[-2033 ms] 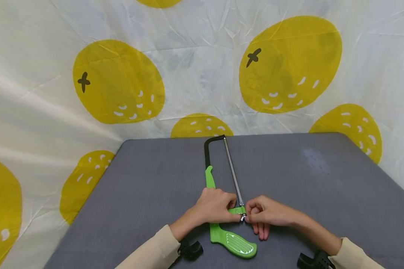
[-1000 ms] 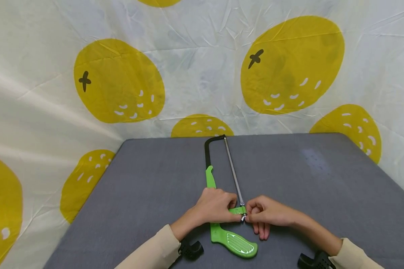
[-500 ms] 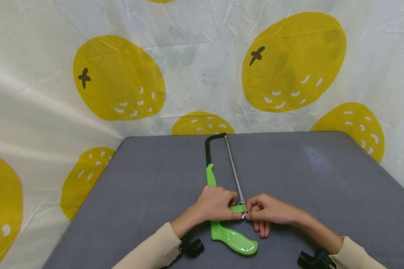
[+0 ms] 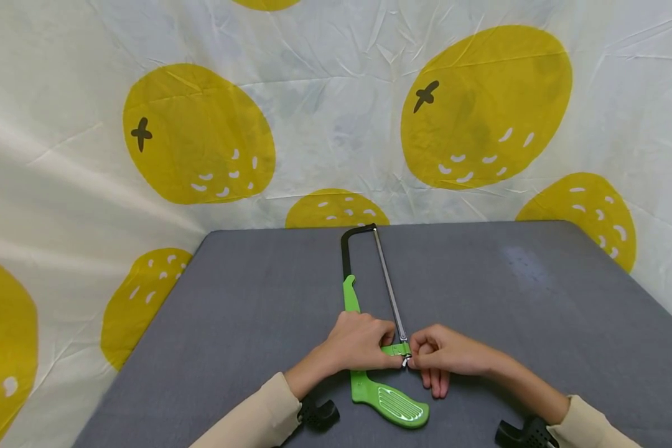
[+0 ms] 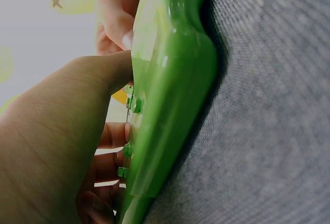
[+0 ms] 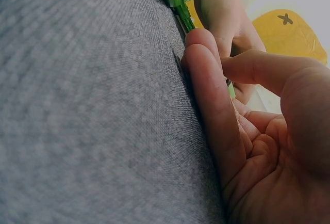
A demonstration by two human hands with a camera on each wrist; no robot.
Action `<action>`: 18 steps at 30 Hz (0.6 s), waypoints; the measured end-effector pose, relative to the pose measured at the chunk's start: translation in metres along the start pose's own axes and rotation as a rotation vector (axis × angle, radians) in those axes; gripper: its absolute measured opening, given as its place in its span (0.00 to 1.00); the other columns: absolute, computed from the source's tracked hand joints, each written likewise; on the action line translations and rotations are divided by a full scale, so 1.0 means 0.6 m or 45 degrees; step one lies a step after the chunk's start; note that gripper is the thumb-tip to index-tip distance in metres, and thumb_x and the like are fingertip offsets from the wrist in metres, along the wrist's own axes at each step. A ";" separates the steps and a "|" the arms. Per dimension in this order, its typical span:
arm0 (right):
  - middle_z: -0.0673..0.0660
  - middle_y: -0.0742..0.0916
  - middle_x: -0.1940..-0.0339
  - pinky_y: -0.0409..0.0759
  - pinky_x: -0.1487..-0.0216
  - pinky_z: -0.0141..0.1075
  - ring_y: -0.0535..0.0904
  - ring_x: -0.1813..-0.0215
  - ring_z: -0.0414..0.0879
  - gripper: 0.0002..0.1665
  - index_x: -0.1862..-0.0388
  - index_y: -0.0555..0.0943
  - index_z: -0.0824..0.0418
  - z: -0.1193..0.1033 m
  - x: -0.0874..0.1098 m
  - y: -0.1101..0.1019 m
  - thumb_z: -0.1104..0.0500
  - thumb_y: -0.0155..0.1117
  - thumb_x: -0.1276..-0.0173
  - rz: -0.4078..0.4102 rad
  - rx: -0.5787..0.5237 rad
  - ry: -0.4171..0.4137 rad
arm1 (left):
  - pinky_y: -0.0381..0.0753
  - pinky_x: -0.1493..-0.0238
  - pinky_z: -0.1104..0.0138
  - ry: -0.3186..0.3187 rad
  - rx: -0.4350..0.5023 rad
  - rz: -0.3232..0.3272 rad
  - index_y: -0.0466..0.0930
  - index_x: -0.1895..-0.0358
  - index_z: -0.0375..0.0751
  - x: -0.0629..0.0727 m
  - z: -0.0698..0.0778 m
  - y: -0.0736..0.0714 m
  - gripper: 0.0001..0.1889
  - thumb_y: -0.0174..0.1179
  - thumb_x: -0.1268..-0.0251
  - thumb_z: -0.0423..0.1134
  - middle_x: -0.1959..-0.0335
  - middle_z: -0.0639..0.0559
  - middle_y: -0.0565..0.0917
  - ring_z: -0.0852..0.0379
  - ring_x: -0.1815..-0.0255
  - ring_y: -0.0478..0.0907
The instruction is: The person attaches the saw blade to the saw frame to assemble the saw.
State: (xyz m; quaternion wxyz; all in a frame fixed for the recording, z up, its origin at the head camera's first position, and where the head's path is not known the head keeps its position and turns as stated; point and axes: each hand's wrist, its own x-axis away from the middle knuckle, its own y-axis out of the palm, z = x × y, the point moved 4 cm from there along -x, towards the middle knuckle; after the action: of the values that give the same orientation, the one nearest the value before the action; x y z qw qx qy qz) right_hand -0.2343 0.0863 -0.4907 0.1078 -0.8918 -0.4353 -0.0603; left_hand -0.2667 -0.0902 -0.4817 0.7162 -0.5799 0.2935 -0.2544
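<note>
A hacksaw (image 4: 351,297) with a green and black frame lies flat on the grey table, its green handle (image 4: 394,406) toward me. On its right side the blade (image 4: 389,283) runs from the black far tip to a green bracket (image 4: 394,350). My left hand (image 4: 354,342) lies across the frame and grips it by that bracket, thumb along the near side. At the bracket's end, my right hand (image 4: 450,351) pinches a small silver wing nut (image 4: 406,361) between thumb and forefinger. Its other fingers (image 6: 211,105) lie on the table, below the thumb.
The grey table (image 4: 257,292) extends around the saw, with a pale smudge on its right part. Behind it hangs a white cloth (image 4: 336,124) printed with big yellow fruits. Black wrist mounts (image 4: 319,415) sit under both forearms.
</note>
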 end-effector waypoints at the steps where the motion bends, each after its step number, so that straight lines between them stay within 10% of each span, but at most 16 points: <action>1: 0.67 0.87 0.78 0.84 0.78 0.49 0.86 0.81 0.41 0.15 0.61 0.75 0.79 0.000 0.000 0.000 0.63 0.59 0.24 -0.002 0.000 -0.001 | 0.55 0.85 0.67 -0.001 0.001 -0.001 0.68 0.80 0.61 0.000 0.000 0.000 0.22 0.64 0.43 0.68 0.88 0.67 0.65 0.67 0.88 0.61; 18: 0.53 0.86 0.80 0.85 0.78 0.46 0.86 0.81 0.40 0.17 0.63 0.75 0.78 -0.003 0.013 0.000 0.61 0.61 0.25 0.078 0.010 0.048 | 0.55 0.85 0.67 0.020 -0.005 -0.007 0.68 0.80 0.60 -0.010 0.011 0.001 0.22 0.64 0.42 0.67 0.89 0.66 0.65 0.67 0.88 0.62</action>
State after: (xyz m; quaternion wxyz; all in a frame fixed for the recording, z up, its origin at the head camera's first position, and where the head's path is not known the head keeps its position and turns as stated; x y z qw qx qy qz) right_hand -0.2293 0.0919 -0.4872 0.1214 -0.9030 -0.4058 -0.0720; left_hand -0.2662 -0.0816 -0.4808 0.7119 -0.5802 0.2982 -0.2602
